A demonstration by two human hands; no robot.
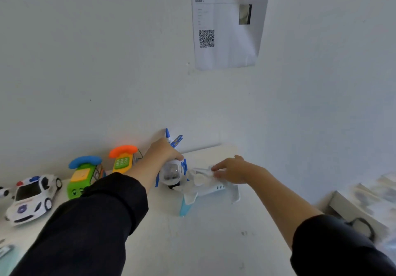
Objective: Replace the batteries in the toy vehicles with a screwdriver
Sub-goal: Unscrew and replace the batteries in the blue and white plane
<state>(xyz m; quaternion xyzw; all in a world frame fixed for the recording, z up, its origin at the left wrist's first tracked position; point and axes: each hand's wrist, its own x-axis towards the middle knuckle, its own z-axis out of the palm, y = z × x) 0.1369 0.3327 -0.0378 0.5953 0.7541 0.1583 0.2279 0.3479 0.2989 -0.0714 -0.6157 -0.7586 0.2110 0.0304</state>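
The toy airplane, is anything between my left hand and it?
No. The left hand already rests on top of the toy airplane. The right hand pinches a white tissue just beside it, not between them.

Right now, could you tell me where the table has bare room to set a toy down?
The widest bare patch of table lies near the front, between the two sleeves. The back is crowded: police car, green toy phone, orange toy phone, toy plane under the left hand, and the white cloth the right hand grips.

Both my arms reach forward, sleeves pushed up; my left hand (164,150) curls in a grip; my right hand (230,169) pinches.
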